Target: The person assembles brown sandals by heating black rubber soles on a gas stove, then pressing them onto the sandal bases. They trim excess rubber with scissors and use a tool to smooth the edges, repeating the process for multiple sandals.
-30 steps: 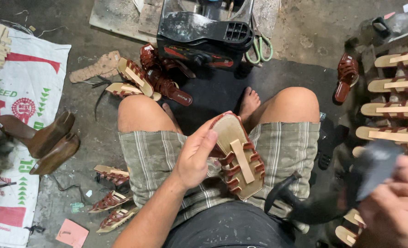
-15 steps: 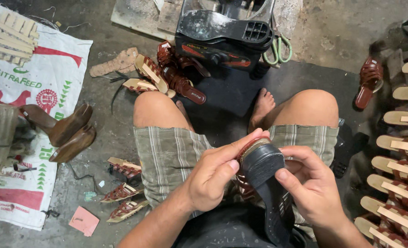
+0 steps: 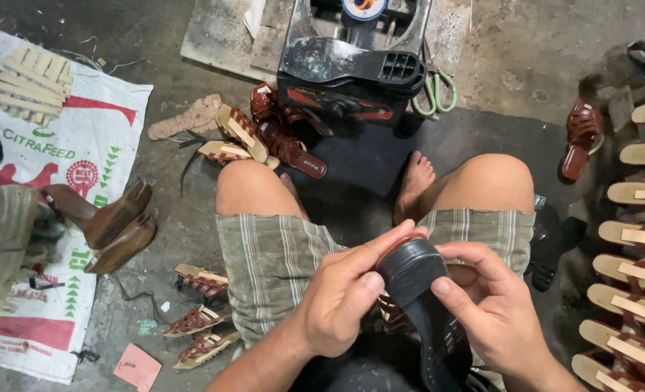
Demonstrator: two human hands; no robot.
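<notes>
Pressing the black rubber shoe sole [image 3: 418,290] onto the brown woven sandal [image 3: 395,312], line up the edges first. Your left hand [image 3: 340,301] pinches it at nine o'clock, your right hand [image 3: 493,308] at three; squeeze evenly.

A seated person's left hand [image 3: 344,305] and right hand [image 3: 498,313] together grip a black rubber shoe sole [image 3: 418,290] over a brown woven-strap sandal [image 3: 391,313] on the lap of plaid shorts [image 3: 275,254]. On the concrete floor ahead lie more brown strappy sandals [image 3: 279,134], a black machine [image 3: 351,65], and green-handled scissors [image 3: 433,91]. Tan insoled sandals [image 3: 634,247] line the right edge.
</notes>
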